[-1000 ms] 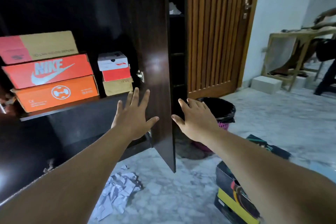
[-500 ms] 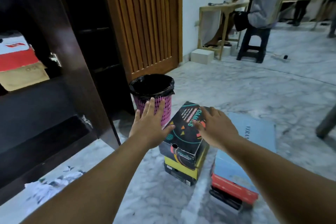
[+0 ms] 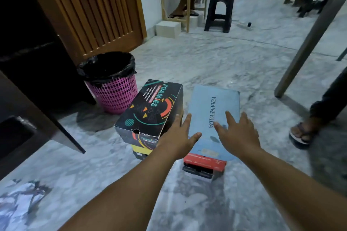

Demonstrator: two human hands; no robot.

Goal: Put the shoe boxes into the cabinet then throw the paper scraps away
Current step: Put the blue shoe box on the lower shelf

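Nothing gripped yet: left hand [image 3: 179, 138] and right hand [image 3: 235, 133] both reach out with fingers spread and straight, hovering over the near end of the blue box [image 3: 212, 110], apart from each other; I cannot tell whether either palm touches the lid. I read the step as shoe boxes first, paper later. The blue box tops the right-hand stack, on a red box [image 3: 204, 161] and a black box [image 3: 199, 171]. Just left stands a second stack: the patterned black box [image 3: 150, 110] on a yellow-edged box [image 3: 139, 149]. Next move, as I judge it: set one hand on each long side of the blue box, lift it level so the lid stays on, and turn left toward the cabinet [image 3: 24, 84]. The left hand's fingers sit in the narrow gap between the two stacks, so the neighbouring stack may be nudged. In the way: the cabinet door's lower corner [image 3: 75, 144] juts out near left, and the pink bin [image 3: 114, 88] with a black liner stands just beyond it. Paper scraps [image 3: 18, 200] lie on the marble floor [image 3: 216, 62] at near left, untouched. A sandalled foot [image 3: 300, 135] stands well right; a stool [image 3: 218, 13] far behind.
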